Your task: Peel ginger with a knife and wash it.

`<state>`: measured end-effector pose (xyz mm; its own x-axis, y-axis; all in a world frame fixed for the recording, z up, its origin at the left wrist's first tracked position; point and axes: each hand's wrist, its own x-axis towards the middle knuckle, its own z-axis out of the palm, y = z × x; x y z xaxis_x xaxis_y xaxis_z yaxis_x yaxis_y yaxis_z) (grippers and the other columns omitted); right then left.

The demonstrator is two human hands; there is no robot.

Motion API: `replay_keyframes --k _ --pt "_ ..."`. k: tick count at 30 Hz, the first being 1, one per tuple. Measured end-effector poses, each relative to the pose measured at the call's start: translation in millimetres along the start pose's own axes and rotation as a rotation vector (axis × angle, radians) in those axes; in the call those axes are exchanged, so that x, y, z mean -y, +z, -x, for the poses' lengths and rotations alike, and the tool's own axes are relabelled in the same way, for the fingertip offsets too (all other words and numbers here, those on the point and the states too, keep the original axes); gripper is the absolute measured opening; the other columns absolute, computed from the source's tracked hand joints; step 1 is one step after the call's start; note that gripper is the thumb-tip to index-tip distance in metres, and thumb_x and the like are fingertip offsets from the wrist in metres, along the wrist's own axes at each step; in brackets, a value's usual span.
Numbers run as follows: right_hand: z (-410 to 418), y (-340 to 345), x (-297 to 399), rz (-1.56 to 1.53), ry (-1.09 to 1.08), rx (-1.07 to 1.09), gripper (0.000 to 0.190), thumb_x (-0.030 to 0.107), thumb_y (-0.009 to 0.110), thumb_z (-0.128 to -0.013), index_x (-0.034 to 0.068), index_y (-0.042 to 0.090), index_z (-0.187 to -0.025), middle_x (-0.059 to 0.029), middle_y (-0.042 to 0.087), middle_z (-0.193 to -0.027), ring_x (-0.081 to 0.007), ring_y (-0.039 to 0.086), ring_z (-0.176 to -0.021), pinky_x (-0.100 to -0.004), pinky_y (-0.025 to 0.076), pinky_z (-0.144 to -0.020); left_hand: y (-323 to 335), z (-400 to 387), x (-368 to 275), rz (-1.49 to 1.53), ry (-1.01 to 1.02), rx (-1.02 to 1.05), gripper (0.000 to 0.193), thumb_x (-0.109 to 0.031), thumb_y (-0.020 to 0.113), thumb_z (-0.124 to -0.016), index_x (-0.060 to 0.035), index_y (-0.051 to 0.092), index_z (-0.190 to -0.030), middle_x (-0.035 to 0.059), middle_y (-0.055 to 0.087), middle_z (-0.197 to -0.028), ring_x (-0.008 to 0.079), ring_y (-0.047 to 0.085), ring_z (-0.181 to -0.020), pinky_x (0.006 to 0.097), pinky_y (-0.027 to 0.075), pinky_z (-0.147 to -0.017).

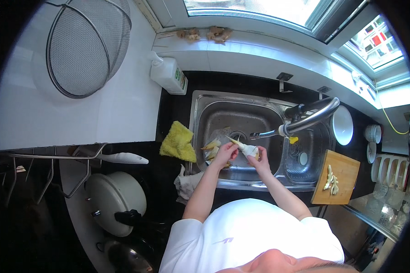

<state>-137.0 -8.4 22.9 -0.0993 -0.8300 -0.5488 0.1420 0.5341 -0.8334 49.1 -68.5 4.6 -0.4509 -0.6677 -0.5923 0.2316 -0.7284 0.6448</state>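
Over the large basin of the steel sink (213,109), both hands meet at a pale, pointed vegetable (249,150) that looks like a bamboo shoot. My right hand (260,161) grips its thick end. The fingers of my left hand (226,155) pinch at its side, near the narrow tip, which points up and left. Beside my left hand, a clear plastic bag (222,133) lies in the basin with several yellowish husk pieces (212,145), partly hidden by that hand. The drain (238,135) is just beyond the shoot.
A curved faucet (311,119) reaches over the basin from the right. Pale vegetable pieces (330,181) lie on a wooden cutting board (345,170). Left of the sink are a yellow cloth (178,141), a grey rag (188,184), a pump bottle (169,75) and a lidded pot (114,201).
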Motion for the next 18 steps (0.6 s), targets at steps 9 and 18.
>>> replay_keyframes --k 9,18 --pt "7 -1 3 0.532 -0.415 -0.089 0.069 0.016 0.077 -0.068 0.006 0.040 -0.125 -0.0165 0.047 -0.118 -0.0303 0.048 -0.112 -0.0401 0.039 -0.096 20 -24 27 0.016 0.144 -0.186 0.013 -0.014 0.047 -0.093 -0.0071 0.053 -0.084 -0.0022 0.050 -0.067 0.0061 0.044 -0.055 0.0212 0.034 -0.047" --pt "13 1 20 0.010 0.081 0.051 0.054 0.030 0.065 -0.083 0.009 0.039 -0.125 -0.0113 0.056 -0.109 -0.0249 0.060 -0.092 -0.0336 0.049 -0.075 18 -28 30 -0.042 0.278 -0.242 0.013 -0.013 0.046 -0.093 -0.0067 0.057 -0.098 -0.0027 0.050 -0.069 0.0052 0.044 -0.056 0.0202 0.033 -0.048"
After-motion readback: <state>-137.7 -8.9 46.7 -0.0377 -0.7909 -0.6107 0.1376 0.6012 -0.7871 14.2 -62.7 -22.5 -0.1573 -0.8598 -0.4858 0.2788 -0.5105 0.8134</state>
